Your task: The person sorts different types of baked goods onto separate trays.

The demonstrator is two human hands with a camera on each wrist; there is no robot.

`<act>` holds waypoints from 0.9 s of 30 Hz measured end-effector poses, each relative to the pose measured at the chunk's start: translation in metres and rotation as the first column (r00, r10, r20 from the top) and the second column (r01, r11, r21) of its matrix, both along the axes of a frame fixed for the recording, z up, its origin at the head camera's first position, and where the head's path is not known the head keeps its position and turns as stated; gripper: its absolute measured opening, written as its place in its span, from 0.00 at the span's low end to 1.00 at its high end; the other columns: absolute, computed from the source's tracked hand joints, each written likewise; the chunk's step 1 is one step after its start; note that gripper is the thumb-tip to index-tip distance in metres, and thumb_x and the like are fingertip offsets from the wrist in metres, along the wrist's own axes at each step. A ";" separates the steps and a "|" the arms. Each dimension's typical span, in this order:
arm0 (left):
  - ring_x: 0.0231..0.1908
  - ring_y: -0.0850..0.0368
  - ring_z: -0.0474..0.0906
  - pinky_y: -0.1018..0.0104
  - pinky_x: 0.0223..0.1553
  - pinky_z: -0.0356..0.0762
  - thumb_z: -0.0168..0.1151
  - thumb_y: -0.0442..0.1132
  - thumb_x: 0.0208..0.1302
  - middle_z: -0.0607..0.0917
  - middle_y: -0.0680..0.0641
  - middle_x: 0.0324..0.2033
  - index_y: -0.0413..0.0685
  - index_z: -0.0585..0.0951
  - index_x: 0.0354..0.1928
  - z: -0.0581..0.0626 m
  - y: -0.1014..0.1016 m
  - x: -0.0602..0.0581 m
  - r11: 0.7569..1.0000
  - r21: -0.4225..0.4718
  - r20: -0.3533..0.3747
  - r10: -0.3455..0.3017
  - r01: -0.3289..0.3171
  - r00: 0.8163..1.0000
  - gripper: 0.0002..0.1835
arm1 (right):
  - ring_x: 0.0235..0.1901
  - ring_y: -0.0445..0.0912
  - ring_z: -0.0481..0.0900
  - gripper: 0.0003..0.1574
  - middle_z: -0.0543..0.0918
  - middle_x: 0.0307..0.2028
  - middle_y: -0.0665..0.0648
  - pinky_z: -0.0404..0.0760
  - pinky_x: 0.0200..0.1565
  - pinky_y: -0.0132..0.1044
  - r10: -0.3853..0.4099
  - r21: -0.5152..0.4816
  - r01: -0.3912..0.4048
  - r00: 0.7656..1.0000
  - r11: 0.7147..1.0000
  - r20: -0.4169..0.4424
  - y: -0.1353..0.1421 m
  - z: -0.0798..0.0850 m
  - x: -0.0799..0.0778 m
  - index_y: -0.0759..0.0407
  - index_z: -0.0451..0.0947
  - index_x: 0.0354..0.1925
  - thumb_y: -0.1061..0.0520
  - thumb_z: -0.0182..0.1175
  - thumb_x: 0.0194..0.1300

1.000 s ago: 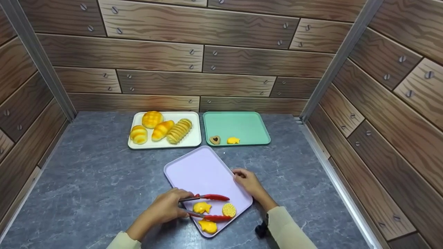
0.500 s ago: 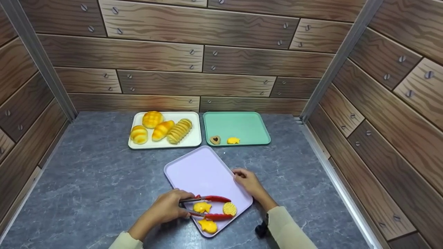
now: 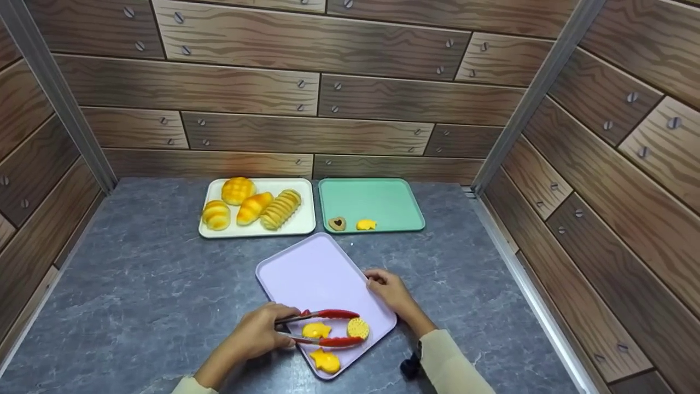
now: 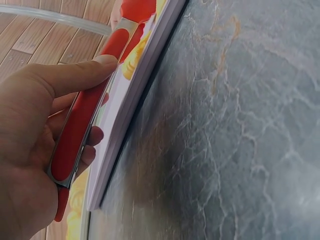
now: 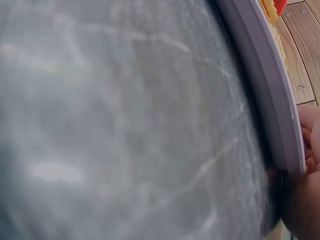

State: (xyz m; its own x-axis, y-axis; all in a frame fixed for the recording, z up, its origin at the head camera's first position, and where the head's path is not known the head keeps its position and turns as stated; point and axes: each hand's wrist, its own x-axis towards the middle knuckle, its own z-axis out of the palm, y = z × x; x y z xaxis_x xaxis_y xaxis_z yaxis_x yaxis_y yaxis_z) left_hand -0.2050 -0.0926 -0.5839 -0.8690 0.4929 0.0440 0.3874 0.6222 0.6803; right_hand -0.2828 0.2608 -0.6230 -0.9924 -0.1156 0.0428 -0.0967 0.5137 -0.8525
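Observation:
My left hand [image 3: 256, 332] grips a pair of red-tipped tongs [image 3: 336, 342] by the handles, thumb along one red grip in the left wrist view. The tong tips lie on either side of a round yellow cracker [image 3: 358, 329] at the near end of a lilac tray [image 3: 317, 279]. Between the tong arms, closer to the hand, sits a yellow fish-shaped cracker [image 3: 315, 330]. Another fish cracker [image 3: 326, 361] lies just below the tongs in the near corner. My right hand [image 3: 391, 290] holds the tray's right edge, fingers curled at the rim.
Behind the lilac tray stand a white tray [image 3: 257, 232] with several bread rolls and a green tray [image 3: 377, 200]. A heart cookie [image 3: 337, 223] and a fish cracker [image 3: 366, 225] lie along the green tray's front. Wood-patterned walls [image 3: 246, 90] enclose the grey tabletop [image 3: 153, 273].
The tongs' arms have drawn slightly closer together about the round cracker. My right hand stays at the tray edge, and the whole view has shifted a little.

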 end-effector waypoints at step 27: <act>0.57 0.49 0.80 0.46 0.59 0.75 0.78 0.42 0.50 0.86 0.49 0.53 0.56 0.85 0.57 -0.005 0.009 -0.026 0.960 0.185 -0.025 0.218 -0.210 0.976 0.28 | 0.41 0.44 0.77 0.15 0.84 0.42 0.55 0.76 0.46 0.37 -0.012 -0.022 0.013 1.000 1.000 0.015 -0.002 -0.001 0.000 0.57 0.84 0.53 0.59 0.60 0.70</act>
